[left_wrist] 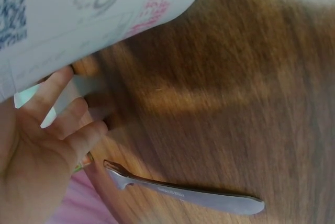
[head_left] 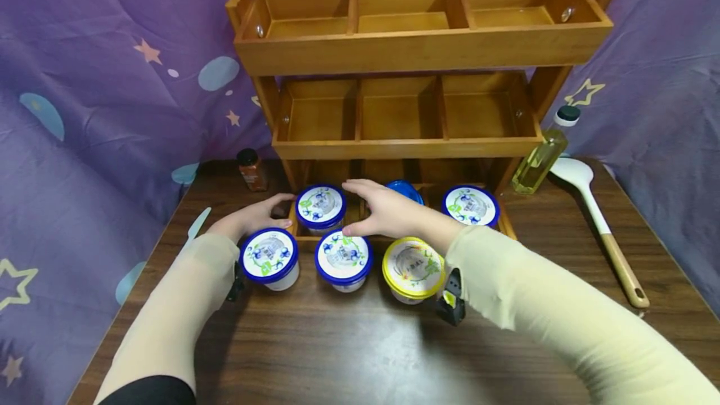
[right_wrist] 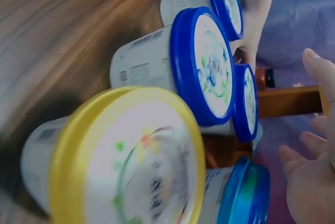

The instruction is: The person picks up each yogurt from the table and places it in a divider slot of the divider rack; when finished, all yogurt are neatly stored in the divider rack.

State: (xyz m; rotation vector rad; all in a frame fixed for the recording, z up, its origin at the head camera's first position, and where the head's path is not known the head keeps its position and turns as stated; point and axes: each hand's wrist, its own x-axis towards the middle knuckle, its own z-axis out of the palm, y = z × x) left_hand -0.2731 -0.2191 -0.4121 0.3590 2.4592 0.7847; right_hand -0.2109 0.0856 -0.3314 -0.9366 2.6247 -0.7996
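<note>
A white tub with a blue lid (head_left: 320,206) sits in the left compartment of the shelf's bottom tier. My left hand (head_left: 255,214) is at its left side, thumb and fingers spread; whether it touches the tub I cannot tell. On the right of that tub, my right hand (head_left: 388,208) hovers with fingers extended, holding nothing in the right wrist view. In front stand two more blue-lidded tubs, the left one (head_left: 270,256) by my left wrist and the middle one (head_left: 344,259) below my right thumb. A yellow-lidded tub (head_left: 413,267) stands under my right wrist.
A three-tier wooden shelf (head_left: 422,52) rises behind. Its bottom tier also holds a bright blue-lidded tub (head_left: 404,190) and another blue-lidded tub (head_left: 471,206). Around it are a spice jar (head_left: 252,170), oil bottle (head_left: 540,158), white ladle (head_left: 599,220) and slim pale utensil (left_wrist: 183,191).
</note>
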